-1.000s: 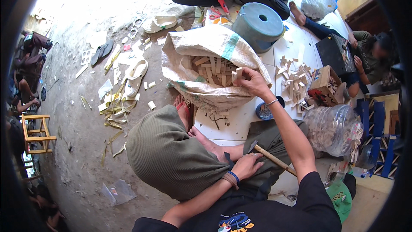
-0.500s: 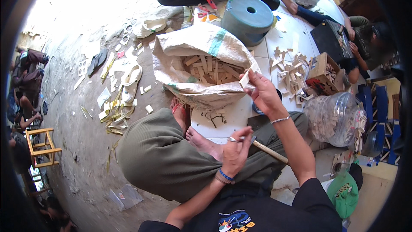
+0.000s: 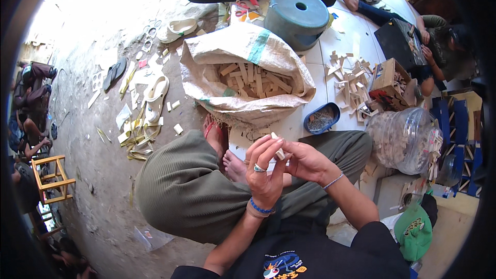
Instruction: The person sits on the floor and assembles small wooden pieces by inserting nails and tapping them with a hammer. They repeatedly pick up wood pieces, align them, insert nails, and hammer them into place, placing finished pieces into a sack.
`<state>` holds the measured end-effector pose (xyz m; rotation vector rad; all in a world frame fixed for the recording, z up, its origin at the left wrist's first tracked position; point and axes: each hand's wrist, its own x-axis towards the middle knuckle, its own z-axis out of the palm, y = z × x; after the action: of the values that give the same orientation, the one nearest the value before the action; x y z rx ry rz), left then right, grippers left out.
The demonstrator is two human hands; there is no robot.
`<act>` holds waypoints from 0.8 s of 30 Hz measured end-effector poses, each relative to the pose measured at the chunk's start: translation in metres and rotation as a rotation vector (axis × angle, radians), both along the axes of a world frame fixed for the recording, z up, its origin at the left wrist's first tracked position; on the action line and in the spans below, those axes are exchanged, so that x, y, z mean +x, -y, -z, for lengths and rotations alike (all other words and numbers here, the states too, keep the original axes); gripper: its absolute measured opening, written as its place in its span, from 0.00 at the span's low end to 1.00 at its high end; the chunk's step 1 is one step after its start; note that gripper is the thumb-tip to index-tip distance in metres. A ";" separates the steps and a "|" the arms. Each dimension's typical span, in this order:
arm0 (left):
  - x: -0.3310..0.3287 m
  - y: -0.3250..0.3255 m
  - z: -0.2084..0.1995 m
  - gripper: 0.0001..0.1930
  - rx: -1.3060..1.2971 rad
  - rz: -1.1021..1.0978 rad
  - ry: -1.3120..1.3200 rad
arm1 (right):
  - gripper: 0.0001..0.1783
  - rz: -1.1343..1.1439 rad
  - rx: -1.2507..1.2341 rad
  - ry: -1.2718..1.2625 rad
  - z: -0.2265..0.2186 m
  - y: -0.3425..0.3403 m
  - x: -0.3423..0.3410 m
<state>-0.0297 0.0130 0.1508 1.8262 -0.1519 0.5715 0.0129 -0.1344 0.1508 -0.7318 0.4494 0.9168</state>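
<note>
Hands (image 3: 264, 176), two; wooden piece (image 3: 280, 154), one

Informal workshop, heaped wood pieces (image 3: 354, 89), open sack (image 3: 232, 46)

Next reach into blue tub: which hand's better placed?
Right, probably. The right hand is nearer the blue tub, which lies just ahead of it; the left hand sits farther left. Both have fingers on the wood piece, so left would hold it alone.
</note>
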 end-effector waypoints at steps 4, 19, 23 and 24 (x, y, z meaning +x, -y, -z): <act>-0.006 -0.001 0.011 0.17 -0.142 -0.050 -0.057 | 0.20 -0.607 -0.917 0.594 0.004 0.012 0.032; -0.014 0.027 0.044 0.17 -0.270 0.247 -0.464 | 0.23 -0.783 -1.488 1.245 0.151 0.005 0.202; -0.018 0.033 0.043 0.17 -0.285 0.259 -0.526 | 0.38 -0.957 -1.562 1.299 0.146 -0.011 0.194; -0.019 0.034 0.043 0.17 -0.283 0.284 -0.543 | 0.39 -0.861 -1.476 1.317 0.144 -0.014 0.193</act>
<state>-0.0486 -0.0213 0.1076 1.5844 0.0381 -0.1079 0.2056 -0.1203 0.0067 -2.7597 -0.5720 0.5108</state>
